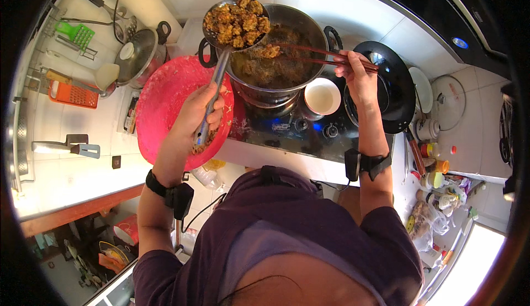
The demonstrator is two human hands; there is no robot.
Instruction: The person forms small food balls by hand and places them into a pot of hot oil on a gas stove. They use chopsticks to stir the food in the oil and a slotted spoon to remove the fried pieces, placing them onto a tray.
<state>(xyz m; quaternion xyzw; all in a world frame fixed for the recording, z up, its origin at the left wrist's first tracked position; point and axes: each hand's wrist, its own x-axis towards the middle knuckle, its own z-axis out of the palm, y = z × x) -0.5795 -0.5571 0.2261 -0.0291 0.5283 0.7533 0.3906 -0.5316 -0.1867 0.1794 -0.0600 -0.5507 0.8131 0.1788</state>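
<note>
My left hand (pixel 203 108) grips the metal handle of a perforated skimmer ladle (pixel 222 68). Browned fried chunks (pixel 238 22) fill its bowl, which is held over the left rim of a deep steel pot (pixel 265 83). In my right hand (pixel 357 76) is a pair of dark red wooden chopsticks (pixel 316 50), spread apart and reaching over the pot. Their tips are at a fried piece (pixel 269 51) just right of the ladle bowl; whether they pinch it firmly is unclear. Dark bubbling oil (pixel 290 68) with more pieces in it shows inside the pot.
A red plastic basin (pixel 155 107) with batter residue stands left of the pot. On the black gas stove (pixel 265 126), a white bowl (pixel 322 96) sits beside the pot, and a black wok (pixel 399 86) lies to the right. A lidded pot (pixel 138 57) is at the back left; bottles (pixel 432 149) line the right counter.
</note>
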